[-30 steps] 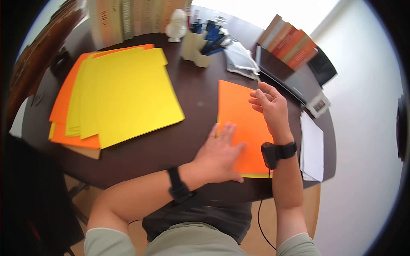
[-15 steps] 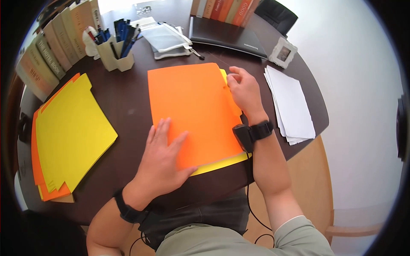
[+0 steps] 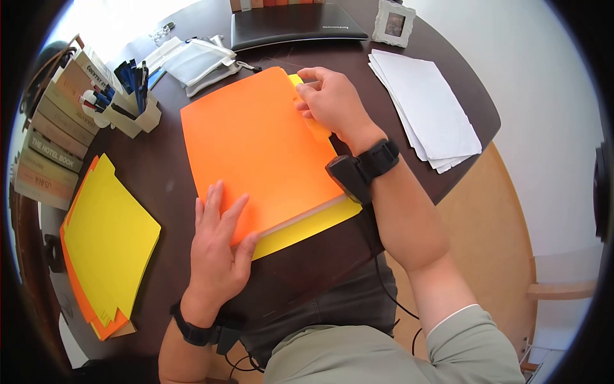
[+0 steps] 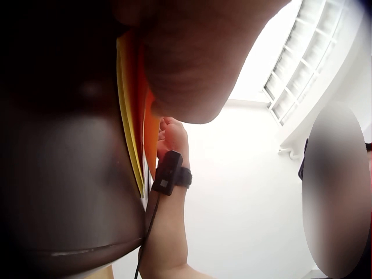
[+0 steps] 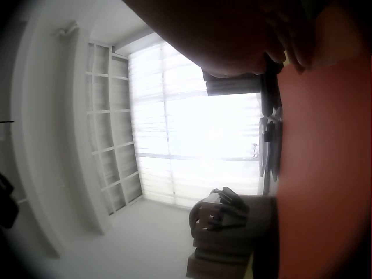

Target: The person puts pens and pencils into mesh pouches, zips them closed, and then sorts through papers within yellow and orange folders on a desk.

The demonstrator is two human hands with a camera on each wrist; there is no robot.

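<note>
In the head view an orange folder (image 3: pixel 256 141) lies on the table in front of me. A yellow folder (image 3: pixel 307 227) shows beneath it along the near and right edges, and pale paper edges show at the orange folder's near side. My left hand (image 3: pixel 220 253) rests at the near left edge, fingers spread, tips on the orange cover. My right hand (image 3: pixel 336 105) is over the far right edge beside the tab, fingers loosely bent, tips right at the orange surface. The right wrist view shows the orange folder (image 5: pixel 325 157) close beside the dark underside of that hand.
Yellow and orange folders (image 3: pixel 112 237) lie stacked at left. White papers (image 3: pixel 428 105) lie at right. Along the back are upright books (image 3: pixel 54 150), a pen holder (image 3: pixel 131 115), zip pouches (image 3: pixel 201 61), a closed laptop (image 3: pixel 297 25) and a picture frame (image 3: pixel 393 24).
The head view has swung to the right, bringing the orange folder nearer its middle. My left hand has shifted to the folder's near left edge; my right hand has come to its right edge.
</note>
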